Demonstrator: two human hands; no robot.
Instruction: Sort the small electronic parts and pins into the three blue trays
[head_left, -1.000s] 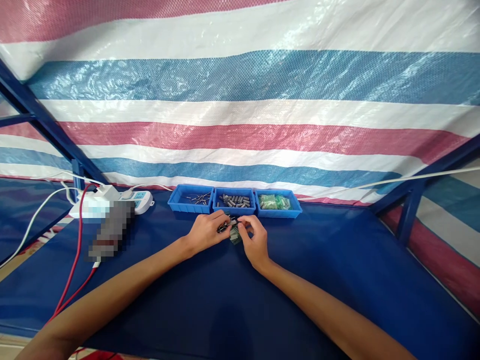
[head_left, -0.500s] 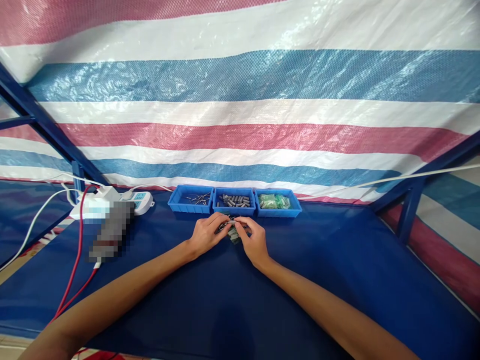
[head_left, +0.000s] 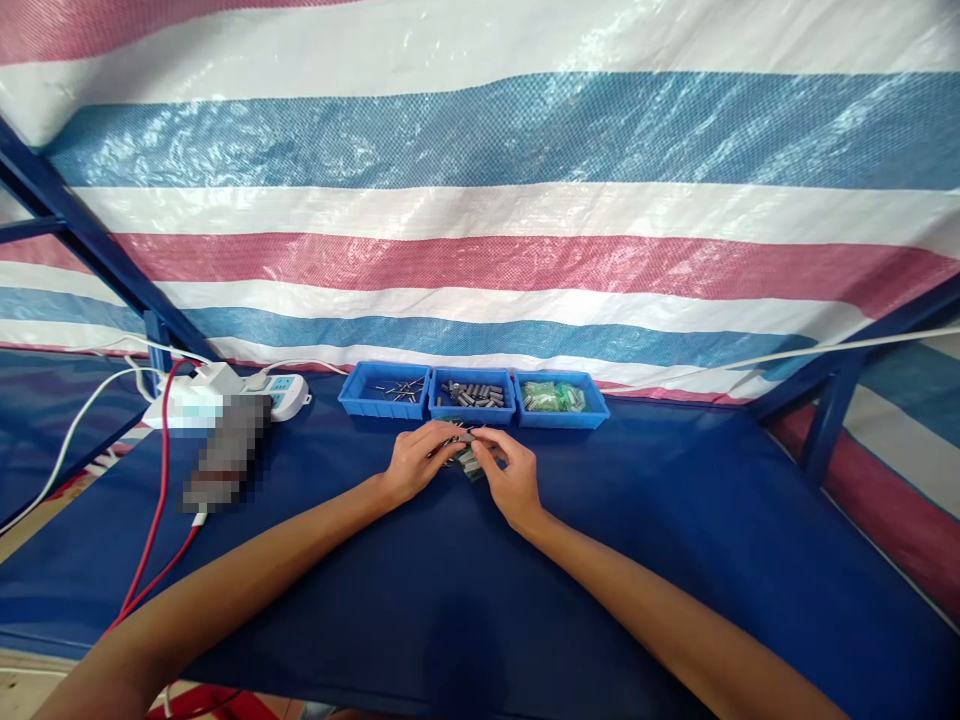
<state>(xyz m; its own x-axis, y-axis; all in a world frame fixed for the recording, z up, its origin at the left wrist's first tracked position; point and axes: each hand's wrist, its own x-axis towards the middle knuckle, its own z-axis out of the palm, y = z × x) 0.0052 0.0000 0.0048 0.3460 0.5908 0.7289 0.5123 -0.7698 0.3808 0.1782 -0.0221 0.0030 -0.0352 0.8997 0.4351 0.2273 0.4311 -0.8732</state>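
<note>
Across the upper part of the frame hangs a striped sheet (head_left: 480,212), and below it spreads our blue table (head_left: 360,610). Near the top of the table, about mid-frame, three trays stand in a row: the left tray (head_left: 381,407) has thin metal pins, the middle tray (head_left: 471,413) short grey tubes, the right tray (head_left: 564,414) green packets. Just below the middle tray our left hand (head_left: 415,462) and right hand (head_left: 514,482) come together, each nearly closed, thumb and fingertips pinching a small grey piece (head_left: 466,438) between them. A greenish cluster (head_left: 470,463) shows beneath it; we cannot tell whether either hand touches that, or what our left palm hides. We seem to be at the fitting or adjusting step, both hands on one piece. The next move, we judge, calls for a steady left pinch and a light, well-aligned right one.
</note>
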